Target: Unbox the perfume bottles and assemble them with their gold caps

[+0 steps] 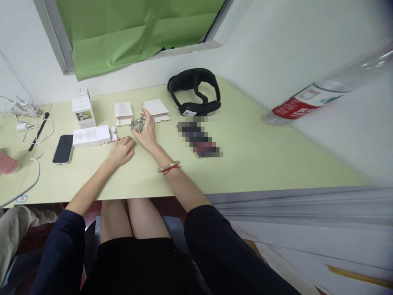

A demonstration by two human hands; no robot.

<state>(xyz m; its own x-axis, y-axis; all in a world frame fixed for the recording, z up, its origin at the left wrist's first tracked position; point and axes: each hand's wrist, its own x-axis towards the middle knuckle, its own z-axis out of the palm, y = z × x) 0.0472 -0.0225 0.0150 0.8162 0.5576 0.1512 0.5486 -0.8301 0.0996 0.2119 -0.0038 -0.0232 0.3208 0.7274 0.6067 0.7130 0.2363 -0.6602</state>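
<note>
My right hand is closed around a small clear glass container, thumb and fingers on either side of it. My left hand rests on the table just below and to the left, its fingers curled together; its palm is hidden and nothing shows in it. Behind the glass, a white open box stands to the left. Another white box lies to the right, with its flap out. Left of my hands, a long white box lies on its side with its end flap open.
White cartons stand at the back left, near a phone and white cables. A black headset sits at the back, with a blurred-out item before it. A large plastic bottle is at the right by the wall.
</note>
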